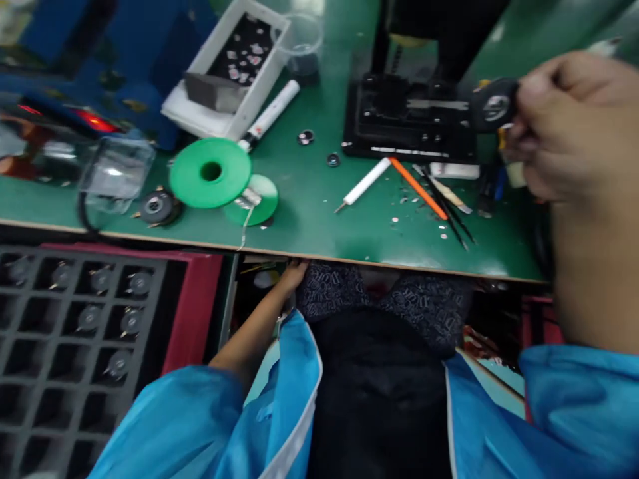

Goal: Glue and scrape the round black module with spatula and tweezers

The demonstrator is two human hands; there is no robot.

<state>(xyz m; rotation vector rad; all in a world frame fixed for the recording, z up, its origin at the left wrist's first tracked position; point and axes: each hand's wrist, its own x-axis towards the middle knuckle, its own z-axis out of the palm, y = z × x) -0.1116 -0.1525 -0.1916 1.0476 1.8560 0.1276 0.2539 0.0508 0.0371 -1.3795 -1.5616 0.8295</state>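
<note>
At the upper right my right hand [559, 120], smeared by motion, is closed on a black round part [494, 106] with a silvery centre and brass-coloured tabs. The part is held at the right end of a black fixture [414, 116] on the bench; whether they touch I cannot tell. My left hand [295, 271] is low, at the bench's front edge beside my thigh, its fingers mostly hidden. A similar black round part [157, 206] lies on the bench at the left, next to a green spool of wire [210, 173].
Left of my lap is a grey compartment tray [30, 356] with several round parts. On the green bench [299, 226] lie a white pen-like tool [367, 183], an orange stick [418, 188], tweezers [449, 209], a marker [272, 113], a white box [210, 123] and a clear cup [303, 50].
</note>
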